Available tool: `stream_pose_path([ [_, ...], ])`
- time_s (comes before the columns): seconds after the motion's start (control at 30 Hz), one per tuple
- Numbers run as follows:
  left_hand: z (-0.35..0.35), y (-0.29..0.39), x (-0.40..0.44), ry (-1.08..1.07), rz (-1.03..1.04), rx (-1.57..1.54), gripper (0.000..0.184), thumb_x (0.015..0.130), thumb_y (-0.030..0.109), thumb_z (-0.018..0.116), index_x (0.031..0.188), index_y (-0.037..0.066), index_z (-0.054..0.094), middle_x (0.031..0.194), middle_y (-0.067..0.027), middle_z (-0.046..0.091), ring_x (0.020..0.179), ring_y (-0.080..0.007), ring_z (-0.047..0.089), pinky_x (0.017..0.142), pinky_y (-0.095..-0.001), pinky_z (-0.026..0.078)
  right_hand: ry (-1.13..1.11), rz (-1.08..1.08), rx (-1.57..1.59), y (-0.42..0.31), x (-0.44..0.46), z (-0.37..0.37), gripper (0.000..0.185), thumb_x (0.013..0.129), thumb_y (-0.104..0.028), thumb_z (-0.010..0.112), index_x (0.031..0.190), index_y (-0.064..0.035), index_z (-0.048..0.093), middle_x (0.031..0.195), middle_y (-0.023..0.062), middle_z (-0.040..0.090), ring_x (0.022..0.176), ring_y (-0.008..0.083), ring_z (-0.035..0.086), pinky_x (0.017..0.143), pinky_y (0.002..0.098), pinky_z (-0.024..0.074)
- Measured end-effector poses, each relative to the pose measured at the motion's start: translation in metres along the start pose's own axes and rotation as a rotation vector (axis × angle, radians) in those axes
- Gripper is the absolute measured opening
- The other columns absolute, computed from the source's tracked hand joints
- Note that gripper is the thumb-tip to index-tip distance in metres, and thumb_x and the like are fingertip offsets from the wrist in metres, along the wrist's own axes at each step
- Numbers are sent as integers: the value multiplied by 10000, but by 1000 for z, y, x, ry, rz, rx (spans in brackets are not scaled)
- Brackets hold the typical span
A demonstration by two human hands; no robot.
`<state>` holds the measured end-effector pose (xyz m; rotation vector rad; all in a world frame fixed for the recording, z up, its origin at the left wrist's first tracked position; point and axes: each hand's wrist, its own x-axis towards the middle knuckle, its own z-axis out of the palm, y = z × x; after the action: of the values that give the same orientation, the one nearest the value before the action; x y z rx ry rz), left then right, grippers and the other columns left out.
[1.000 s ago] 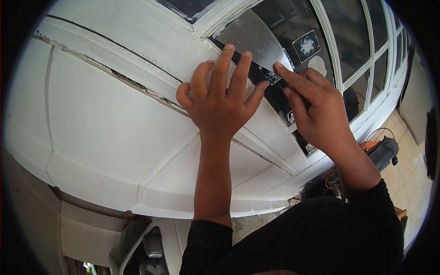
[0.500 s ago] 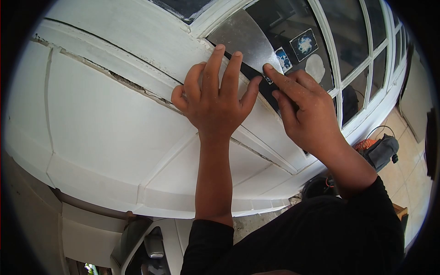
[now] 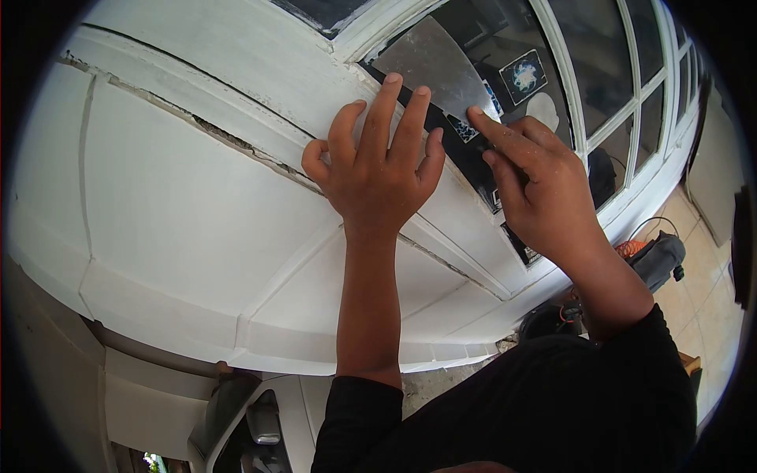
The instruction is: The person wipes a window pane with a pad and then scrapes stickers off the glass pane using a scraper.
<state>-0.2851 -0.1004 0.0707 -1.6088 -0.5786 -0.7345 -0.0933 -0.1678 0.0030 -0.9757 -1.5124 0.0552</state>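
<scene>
A thin grey sheet with a curved edge lies against the lower corner of a dark window pane in a white frame. My left hand is spread, its fingertips at the sheet's lower left edge. My right hand has its index fingertip on the sheet's lower right corner; the thumb is close below that finger, and the other fingers are curled. Whether the right hand pinches the sheet is unclear. Beside the sheet are a square blue-white sticker and a pale round patch, partly behind the right hand.
White panelling with a long cracked groove fills the left. At the right, a dark grey bag with something orange beside it rests near the tiled floor. A car's side mirror shows at the bottom.
Over the last half second, both hands and the sheet have shifted slightly right, back near their place of one second ago. More of the small stickers beside my right index finger shows again.
</scene>
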Motion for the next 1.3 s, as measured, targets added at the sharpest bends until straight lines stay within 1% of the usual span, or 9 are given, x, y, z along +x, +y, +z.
stream_pose_path([
  [0.17,0,1,0,-7,-4,3,427,830,417,752,1241,304,717,1352,100,672,1168,-175,541,916,-414,269,4,-19,-27,0,4,-2,439,931,-36,649,1360,-130,660,898,109,636,713,268,667,643,380,553],
  [0.27,2,0,-1,8,-8,8,408,838,428,716,1234,328,715,1358,96,660,1150,-189,537,899,-438,285,-10,-31,-29,-4,2,-5,434,930,-40,650,1356,-122,660,896,114,633,721,280,670,648,383,556],
  [0.33,0,1,0,5,-13,4,433,834,414,744,1251,299,714,1346,101,677,1165,-176,539,921,-414,266,-18,-30,-39,-4,5,-6,435,930,-42,650,1357,-121,659,899,115,632,718,282,670,645,384,558],
  [0.67,1,1,1,1,-19,2,447,837,407,742,1265,286,708,1339,97,682,1171,-178,534,924,-412,264,-21,-39,-73,-9,5,-8,430,938,-36,635,1362,-108,652,909,124,627,695,277,667,628,391,561],
  [0.8,3,-1,-1,2,-7,13,431,845,421,704,1264,320,706,1371,91,659,1145,-188,537,900,-432,280,-9,-51,-52,-8,4,-8,428,939,-38,637,1362,-104,651,905,129,622,694,284,665,630,394,560],
  [0.87,3,0,-1,-1,-4,12,431,846,420,704,1265,321,706,1371,93,660,1149,-188,538,901,-432,280,-29,19,-44,-12,5,-9,476,931,28,654,1384,-117,653,881,113,615,684,233,604,638,347,503],
  [0.97,1,0,-1,-3,-9,5,441,845,420,703,1276,322,703,1371,94,660,1153,-190,539,901,-433,282,3,-20,-41,-10,2,-10,470,935,28,650,1382,-116,654,875,111,616,669,230,596,623,349,492],
  [1.03,-1,1,0,-29,-10,1,469,844,411,735,1296,290,691,1368,92,673,1202,-189,524,923,-420,275,-5,-18,-58,-12,6,-11,470,936,27,649,1383,-115,653,874,112,616,664,230,593,618,352,488],
  [1.3,-1,2,1,-45,-6,7,481,847,415,728,1313,303,686,1385,100,663,1213,-192,516,920,-432,271,5,-18,-56,-9,5,-13,447,939,25,643,1367,-107,663,863,116,613,654,232,581,613,354,476],
])
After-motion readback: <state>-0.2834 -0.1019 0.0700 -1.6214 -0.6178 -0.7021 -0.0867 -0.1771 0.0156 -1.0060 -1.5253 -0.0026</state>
